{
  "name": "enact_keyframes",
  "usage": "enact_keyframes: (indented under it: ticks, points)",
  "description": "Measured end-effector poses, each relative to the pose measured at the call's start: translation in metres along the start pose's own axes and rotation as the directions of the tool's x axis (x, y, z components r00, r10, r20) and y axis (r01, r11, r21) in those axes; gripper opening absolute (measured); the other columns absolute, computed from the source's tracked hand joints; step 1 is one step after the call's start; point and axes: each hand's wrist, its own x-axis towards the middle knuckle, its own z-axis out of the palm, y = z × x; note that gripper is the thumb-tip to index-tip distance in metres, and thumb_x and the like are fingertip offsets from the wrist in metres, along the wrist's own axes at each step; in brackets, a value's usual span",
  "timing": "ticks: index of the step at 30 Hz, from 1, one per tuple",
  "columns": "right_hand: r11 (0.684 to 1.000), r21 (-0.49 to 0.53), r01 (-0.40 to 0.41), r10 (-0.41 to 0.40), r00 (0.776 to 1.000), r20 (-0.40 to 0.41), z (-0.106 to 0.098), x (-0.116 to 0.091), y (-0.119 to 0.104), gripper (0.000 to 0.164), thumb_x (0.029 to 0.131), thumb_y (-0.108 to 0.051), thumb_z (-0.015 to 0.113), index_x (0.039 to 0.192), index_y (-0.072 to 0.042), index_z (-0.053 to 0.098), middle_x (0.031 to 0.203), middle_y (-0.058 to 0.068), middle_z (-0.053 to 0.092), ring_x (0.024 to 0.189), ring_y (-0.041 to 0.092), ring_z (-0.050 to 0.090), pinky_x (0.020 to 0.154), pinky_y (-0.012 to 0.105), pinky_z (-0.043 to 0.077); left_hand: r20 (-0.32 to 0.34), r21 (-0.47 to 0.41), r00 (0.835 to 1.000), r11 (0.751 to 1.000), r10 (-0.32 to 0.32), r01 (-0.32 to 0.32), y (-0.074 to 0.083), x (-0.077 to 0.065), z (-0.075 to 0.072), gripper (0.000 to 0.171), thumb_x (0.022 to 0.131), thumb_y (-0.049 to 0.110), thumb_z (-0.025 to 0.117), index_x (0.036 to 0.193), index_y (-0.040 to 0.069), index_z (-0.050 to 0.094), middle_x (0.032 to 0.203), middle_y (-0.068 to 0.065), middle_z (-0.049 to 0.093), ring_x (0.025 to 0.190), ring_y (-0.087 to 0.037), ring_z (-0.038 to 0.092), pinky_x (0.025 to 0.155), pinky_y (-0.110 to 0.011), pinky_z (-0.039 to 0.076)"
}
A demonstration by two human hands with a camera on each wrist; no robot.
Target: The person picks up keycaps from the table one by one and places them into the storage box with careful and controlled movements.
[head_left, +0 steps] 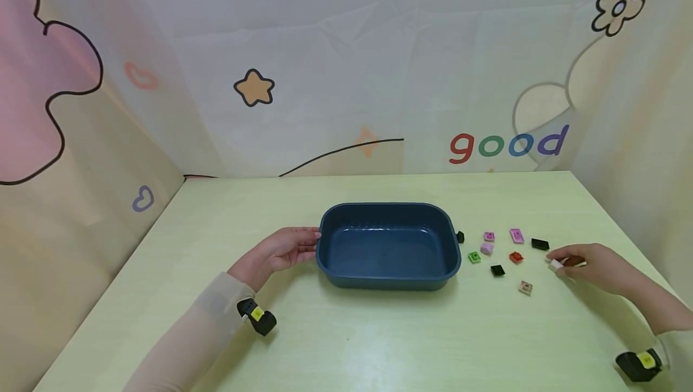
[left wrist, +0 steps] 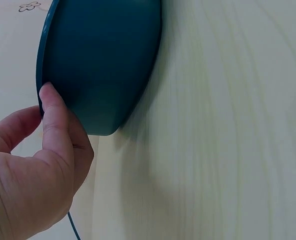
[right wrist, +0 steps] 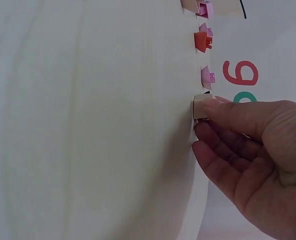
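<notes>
Pinching a small whitish block (head_left: 556,265) between our right fingers (head_left: 567,251), we clasp a blue rectangular plastic tub (head_left: 387,254) with our left fingers (head_left: 304,237).

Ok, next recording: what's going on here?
A person has both hands busy at a table. The left hand holds a blue tub by its left end, while the right hand pinches a small pale piece off to the tub's right. Other small pieces, including pink, green, red and black ones, lie loose beside the tub.
</notes>
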Motion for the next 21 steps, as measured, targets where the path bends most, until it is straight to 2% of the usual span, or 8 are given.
enact_keyframes:
  ticks: [11,15,21]
  points:
    - [0.999,-0.032,0.003,-0.004,0.999,-0.043,-0.004,-0.001,-0.009,0.027,0.091,-0.004,0.071,0.113,0.011,0.069,0.097,0.017,0.074,0.077,-0.019,0.043,0.065,0.017,0.051,-0.004,0.004,1.0,1.0,-0.003,0.003,0.0,-0.002,-0.001,0.044,0.108,0.01,0.048,0.148,-0.006,0.044,0.085,0.002,0.07,0.072,-0.005,0.07,0.069,-0.016,0.062]
    - [0.999,-0.032,-0.006,0.004,0.999,-0.047,-0.013,0.002,-0.025,0.029,0.094,-0.011,0.071,0.116,0.008,0.07,0.098,0.015,0.074,0.079,-0.018,0.044,0.066,0.018,0.05,-0.006,0.001,1.0,1.0,-0.002,0.002,0.0,-0.001,-0.001,0.044,0.108,0.011,0.049,0.148,-0.006,0.044,0.085,0.002,0.07,0.073,-0.006,0.07,0.07,-0.016,0.062]
    - [0.999,-0.022,0.047,-0.048,0.997,-0.064,-0.022,0.014,-0.059,0.032,0.095,-0.017,0.071,0.119,0.004,0.071,0.1,0.01,0.075,0.081,-0.014,0.048,0.068,0.017,0.053,0.008,0.011,1.0,1.0,0.009,-0.009,-0.002,0.001,0.0,0.045,0.107,0.01,0.05,0.148,-0.007,0.044,0.086,0.002,0.069,0.073,-0.005,0.07,0.069,-0.016,0.062]
